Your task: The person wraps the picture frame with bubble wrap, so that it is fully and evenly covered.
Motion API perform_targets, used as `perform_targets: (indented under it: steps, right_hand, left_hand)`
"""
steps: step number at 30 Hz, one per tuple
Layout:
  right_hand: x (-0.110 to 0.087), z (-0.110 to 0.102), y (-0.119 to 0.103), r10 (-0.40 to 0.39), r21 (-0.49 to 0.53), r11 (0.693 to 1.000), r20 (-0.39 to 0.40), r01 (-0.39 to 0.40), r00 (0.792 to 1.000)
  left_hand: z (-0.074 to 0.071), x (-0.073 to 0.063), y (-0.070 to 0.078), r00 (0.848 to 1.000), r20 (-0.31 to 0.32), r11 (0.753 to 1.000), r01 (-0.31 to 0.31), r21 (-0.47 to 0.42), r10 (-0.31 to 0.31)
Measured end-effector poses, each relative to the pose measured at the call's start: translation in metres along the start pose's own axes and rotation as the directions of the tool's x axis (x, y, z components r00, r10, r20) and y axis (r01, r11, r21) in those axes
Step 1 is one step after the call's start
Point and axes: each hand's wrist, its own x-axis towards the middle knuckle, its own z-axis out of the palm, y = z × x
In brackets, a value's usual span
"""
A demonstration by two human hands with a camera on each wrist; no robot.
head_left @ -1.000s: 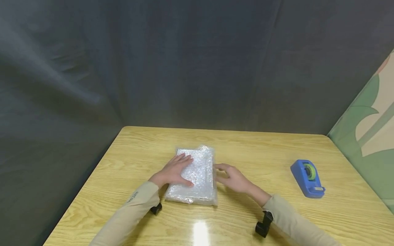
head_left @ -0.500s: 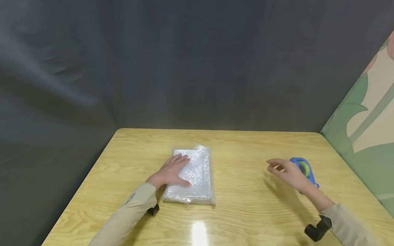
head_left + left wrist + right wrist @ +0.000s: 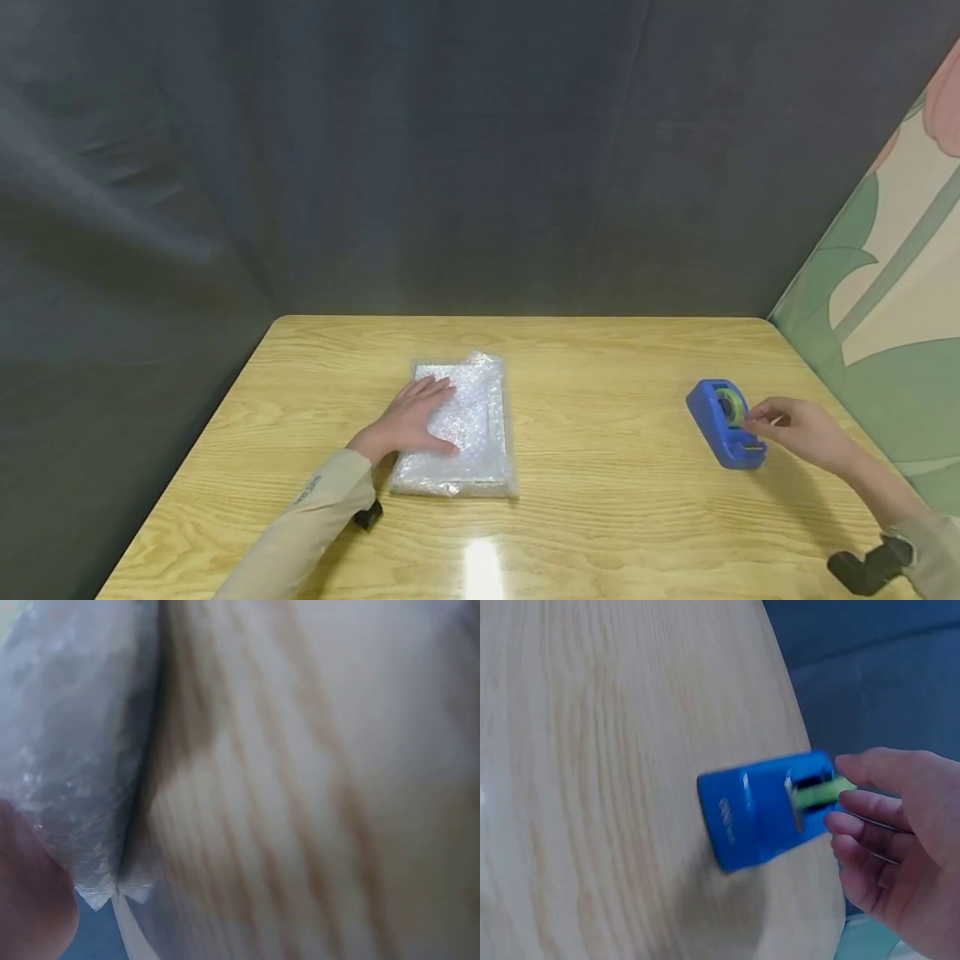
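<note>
My left hand (image 3: 408,421) rests with spread fingers on a flat package in bubble wrap (image 3: 480,437), covering its left part. In the left wrist view, the bubble wrap (image 3: 75,735) fills the left side, with a fingertip (image 3: 30,892) against it at lower left. Off to the right, my right hand (image 3: 802,429) hovers at a blue tape dispenser (image 3: 716,425) holding a green tape roll (image 3: 731,406). From the right wrist view, the thumb and loosely bent fingers stand apart, close by the green tape (image 3: 817,793) and the dispenser's far end. Nothing shows gripped between them.
The wooden table (image 3: 600,517) carries both things, with a wide stretch of wood between package and dispenser. A dark curtain (image 3: 480,158) hangs behind and at left. A patterned panel (image 3: 892,333) borders the right side.
My right hand has left the package's right edge and travelled right to the tape dispenser. The left hand keeps its place on the package; the head view has shifted slightly.
</note>
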Motion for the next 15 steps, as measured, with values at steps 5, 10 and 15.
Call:
perform_targets:
  steps: [5, 10, 15]
  right_hand:
    - [-0.008, 0.004, 0.011, 0.128, 0.019, 0.991, 0.126, -0.131, 0.984]
    - [-0.011, 0.009, 0.02, 0.16, 0.118, 0.976, 0.184, -0.183, 0.97]
    - [-0.012, 0.011, 0.026, 0.177, 0.213, 0.952, 0.198, -0.219, 0.964]
  left_hand:
    - [0.0, -0.001, 0.0, 1.0, -0.001, 1.0, -0.002, -0.007, 0.002]
    - [0.0, -0.001, 0.0, 1.0, 0.008, 1.0, 0.005, -0.009, -0.005]
    - [0.002, -0.001, -0.002, 1.0, 0.001, 1.0, -0.001, -0.02, 0.001]
